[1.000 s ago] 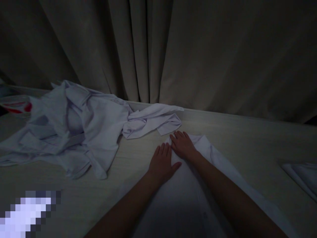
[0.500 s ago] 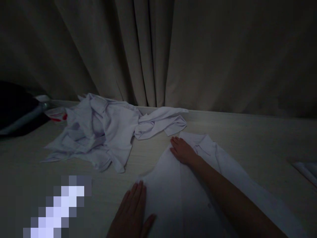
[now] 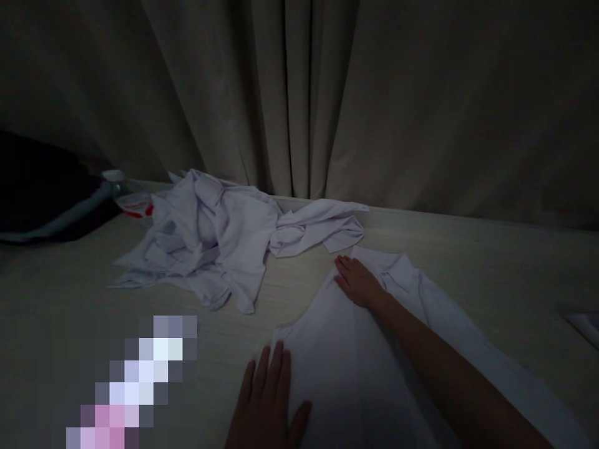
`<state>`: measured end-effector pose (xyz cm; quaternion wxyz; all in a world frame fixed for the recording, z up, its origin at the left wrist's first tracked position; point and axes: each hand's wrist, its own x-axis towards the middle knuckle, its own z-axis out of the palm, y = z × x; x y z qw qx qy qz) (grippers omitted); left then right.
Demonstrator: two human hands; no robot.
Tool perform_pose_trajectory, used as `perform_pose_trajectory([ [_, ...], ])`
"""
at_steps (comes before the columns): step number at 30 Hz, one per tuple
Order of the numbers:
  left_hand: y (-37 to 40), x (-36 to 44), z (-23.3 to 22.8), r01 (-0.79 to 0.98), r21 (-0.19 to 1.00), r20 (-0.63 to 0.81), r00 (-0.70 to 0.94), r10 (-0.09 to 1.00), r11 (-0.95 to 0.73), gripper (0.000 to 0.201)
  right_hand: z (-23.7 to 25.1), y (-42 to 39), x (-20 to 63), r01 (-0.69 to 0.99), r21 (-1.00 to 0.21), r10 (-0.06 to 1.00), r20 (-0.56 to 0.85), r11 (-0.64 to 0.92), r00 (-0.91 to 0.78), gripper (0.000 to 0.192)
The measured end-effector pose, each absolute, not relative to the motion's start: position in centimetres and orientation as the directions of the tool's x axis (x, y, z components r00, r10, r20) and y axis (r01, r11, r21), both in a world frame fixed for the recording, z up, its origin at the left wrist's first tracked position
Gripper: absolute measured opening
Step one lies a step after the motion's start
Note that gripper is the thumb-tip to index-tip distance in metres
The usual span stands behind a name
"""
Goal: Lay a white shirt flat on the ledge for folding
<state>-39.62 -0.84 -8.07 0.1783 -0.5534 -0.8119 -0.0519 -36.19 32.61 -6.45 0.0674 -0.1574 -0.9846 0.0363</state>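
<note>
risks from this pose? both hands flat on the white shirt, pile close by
1. The left hand presses only the near-left edge of the flat shirt and the right hand only the far edge, so the middle could wrinkle if either slides.
2. The crumpled pile lies right beside the right hand; its trailing sleeve might get dragged in.
3. The dim light may hide creases.

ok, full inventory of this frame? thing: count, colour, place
flat shirt: 1, white, spread on the table, near centre
crumpled shirts: a heap, count unclear, white, far left of centre
table: 1, pale wood grain
curtain: beige, behind the table
dark object: 1, black, far left
folded cloth: 1, white, right edge
left hand: flat on the flat shirt's near-left edge
right hand: flat on it, near the collar
</note>
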Motion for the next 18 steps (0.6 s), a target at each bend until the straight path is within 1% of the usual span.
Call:
perform_pose_trajectory([
  [3, -0.8, -39.5, -8.4, 0.91, -0.108, 0.359, -0.34, 0.869, 0.4, 0.079, -6.4, 32.5, -36.2, 0.317, -0.09, 0.326, 0.116, 0.944, -0.938, 0.064],
  [7, -0.7, -39.3, -9.0, 0.895, -0.154, 0.43, -0.321, 0.844, 0.419, 0.082, -6.3, 32.2, -36.1, 0.339, -0.065, 0.345, 0.126, 0.938, -0.93, 0.065],
  [9, -0.8, -39.3, -9.1, 0.896, -0.163, 0.441, -0.308, 0.843, 0.413, 0.082, -6.2, 32.1, -36.1, 0.339, -0.058, 0.344, 0.13, 0.939, -0.93, 0.064],
  [14, -1.0, -39.2, -8.7, 0.892, -0.136, 0.376, -0.356, 0.856, 0.431, 0.074, -5.8, 32.0, -36.2, 0.346, -0.06, 0.352, 0.143, 0.936, -0.925, 0.065],
  [18, -1.0, -39.3, -8.7, 0.893, -0.094, 0.305, -0.394, 0.867, 0.439, 0.066, -4.7, 30.6, -36.5, 0.345, -0.073, 0.353, 0.219, 0.936, -0.91, 0.064],
])
